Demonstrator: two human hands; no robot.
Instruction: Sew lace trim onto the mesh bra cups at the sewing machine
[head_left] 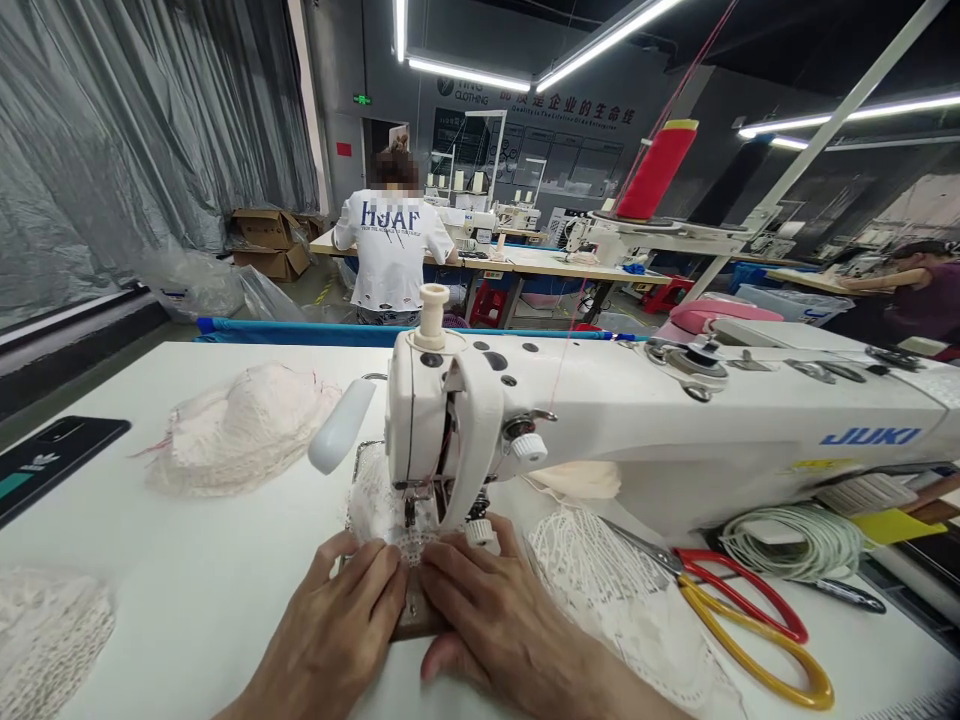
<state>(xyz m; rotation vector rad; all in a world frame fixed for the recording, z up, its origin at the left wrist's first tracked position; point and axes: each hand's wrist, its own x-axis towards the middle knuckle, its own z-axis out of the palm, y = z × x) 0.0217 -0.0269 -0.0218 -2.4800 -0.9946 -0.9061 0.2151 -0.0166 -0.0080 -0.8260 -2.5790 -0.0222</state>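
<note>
My left hand [346, 615] and my right hand [487, 610] lie side by side on the white table [187, 600], fingers stretched forward. Their fingertips press a small piece of white lace [390, 515] flat under the needle and presser foot of a white JUKI sewing machine [600, 425]. Between the hands a brown plate [412, 610] shows. More white lace [600, 580] lies just right of my right hand, trailing toward the table's front edge.
A heap of white lace pieces [240, 425] sits at left, another pile [45, 630] at the near left corner. A dark phone [45, 455] lies far left. Red-and-yellow scissors [742, 610], a cord coil [795, 540], a red thread cone [656, 170]. A person [391, 250] works behind.
</note>
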